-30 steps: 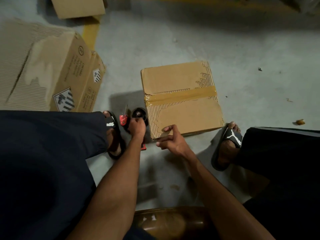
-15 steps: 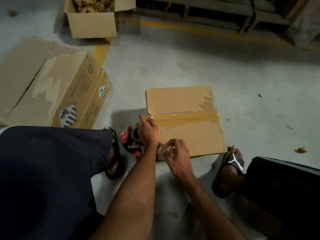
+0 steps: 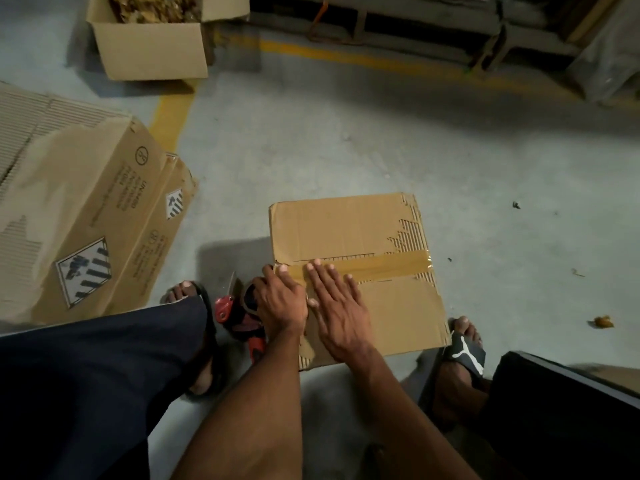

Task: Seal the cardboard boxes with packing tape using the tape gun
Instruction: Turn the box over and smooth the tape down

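Straight fingers of the right hand [image 3: 337,308] and left hand [image 3: 281,299] lie flat, gripping nothing, on the glossy brown tape strip [image 3: 384,266] across the small torn cardboard box [image 3: 349,226] on the floor, likely bonding it. The red-and-black tape gun [image 3: 230,311] lies beside the box, within reach.

Plain brown cardboard box [image 3: 349,230], glossy brown tape strip [image 3: 388,266], red-and-black tape gun [image 3: 239,318], yellow floor line [image 3: 171,116]
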Tool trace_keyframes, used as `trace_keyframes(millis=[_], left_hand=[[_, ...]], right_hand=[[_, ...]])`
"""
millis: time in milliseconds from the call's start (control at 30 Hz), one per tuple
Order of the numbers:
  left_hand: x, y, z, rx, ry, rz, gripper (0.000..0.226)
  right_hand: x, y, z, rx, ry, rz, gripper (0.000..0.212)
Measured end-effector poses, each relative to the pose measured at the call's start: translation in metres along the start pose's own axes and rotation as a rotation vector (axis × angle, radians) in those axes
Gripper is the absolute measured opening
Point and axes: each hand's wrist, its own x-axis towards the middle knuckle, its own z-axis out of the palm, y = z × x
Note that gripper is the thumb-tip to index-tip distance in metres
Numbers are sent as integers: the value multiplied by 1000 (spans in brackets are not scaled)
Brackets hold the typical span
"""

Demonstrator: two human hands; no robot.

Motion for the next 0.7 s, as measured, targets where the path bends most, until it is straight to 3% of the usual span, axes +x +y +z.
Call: trace_keyframes(millis=[100,267,400,500,600,700], left_hand=[[1,1,0,16,7,10,40],[-1,4,-5,37,-6,1,34],[-2,4,-5,65,-4,11,34],[0,1,-3,49,-13,6,34],[-2,3,-4,53,-4,3,32],[-1,4,-4,69,9,3,31]], right_hand=[[9,-18,11,39,9,74,69],[20,15,-6,17,-98,-191,61],[16,9,-7,54,-33,-11,58],[12,3,5,-72,-46,-91,69],[18,22,-8,-41,-80,-159,61],[12,18,-12,31,-41,18,58]])
